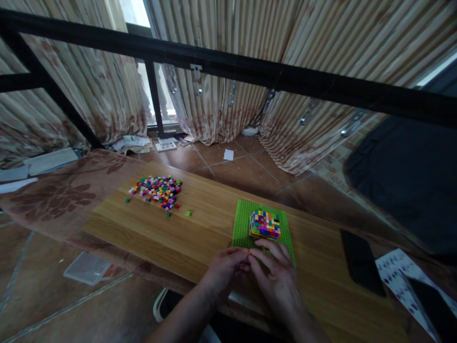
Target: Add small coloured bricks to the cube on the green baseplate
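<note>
My left hand (pixel 225 267) and my right hand (pixel 276 271) meet at the front edge of a green studded baseplate (pixel 243 216). Their fingertips pinch together around a tiny orange toy brick (pixel 249 253), mostly hidden by the fingers. Just beyond the hands, a multicoloured block built of small toy bricks (pixel 264 225) stands on the baseplate. My right fingers partly overlap the near side of the plate, close to that block.
A heap of loose bricks (pixel 157 190) lies on the wooden board (pixel 200 238) at left, with a lime brick (pixel 188 213) apart from it. On the right are a dark flat slab (pixel 362 262) and a printed sheet (pixel 403 286). A black rail (pixel 228 66) crosses behind.
</note>
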Tool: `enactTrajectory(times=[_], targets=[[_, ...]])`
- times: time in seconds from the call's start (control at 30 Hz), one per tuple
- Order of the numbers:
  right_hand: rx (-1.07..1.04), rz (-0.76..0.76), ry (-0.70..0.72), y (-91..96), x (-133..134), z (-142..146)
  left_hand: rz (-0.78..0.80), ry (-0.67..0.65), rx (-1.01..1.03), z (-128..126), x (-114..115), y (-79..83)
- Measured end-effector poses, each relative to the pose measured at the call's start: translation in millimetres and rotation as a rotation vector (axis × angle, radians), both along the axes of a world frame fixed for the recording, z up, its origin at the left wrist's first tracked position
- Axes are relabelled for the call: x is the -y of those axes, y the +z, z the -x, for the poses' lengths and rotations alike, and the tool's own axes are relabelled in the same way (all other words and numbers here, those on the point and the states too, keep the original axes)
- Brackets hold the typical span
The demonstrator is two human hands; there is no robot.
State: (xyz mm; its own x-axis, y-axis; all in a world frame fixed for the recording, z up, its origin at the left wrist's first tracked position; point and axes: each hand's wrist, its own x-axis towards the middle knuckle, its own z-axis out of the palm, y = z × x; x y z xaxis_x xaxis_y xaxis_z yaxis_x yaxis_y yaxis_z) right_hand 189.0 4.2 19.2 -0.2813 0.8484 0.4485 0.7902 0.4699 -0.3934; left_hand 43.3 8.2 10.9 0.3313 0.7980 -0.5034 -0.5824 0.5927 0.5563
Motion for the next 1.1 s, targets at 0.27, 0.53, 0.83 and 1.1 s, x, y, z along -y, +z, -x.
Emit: enactTrajectory(times=[0.27,0.53,0.83,1.1], targets=[[0.039,-0.042,0.028,12.1,-26,-5,-0.097,0.008,-0.144,-8,-23,6.8],[0.177,-0.187,-0.046,5.4,-59,-9,-0.381,0.183,-0.551,-18,-47,-6.6],[0.277,-0.244,-0.163,0.6,-49,-6,-0.689,0.053,-0.833,-24,-26,-3.4],[0.367,-0.223,-0.164,-7.7,-37,-3,-0.693,-0.01,-0.959,-27,-25,0.4]])
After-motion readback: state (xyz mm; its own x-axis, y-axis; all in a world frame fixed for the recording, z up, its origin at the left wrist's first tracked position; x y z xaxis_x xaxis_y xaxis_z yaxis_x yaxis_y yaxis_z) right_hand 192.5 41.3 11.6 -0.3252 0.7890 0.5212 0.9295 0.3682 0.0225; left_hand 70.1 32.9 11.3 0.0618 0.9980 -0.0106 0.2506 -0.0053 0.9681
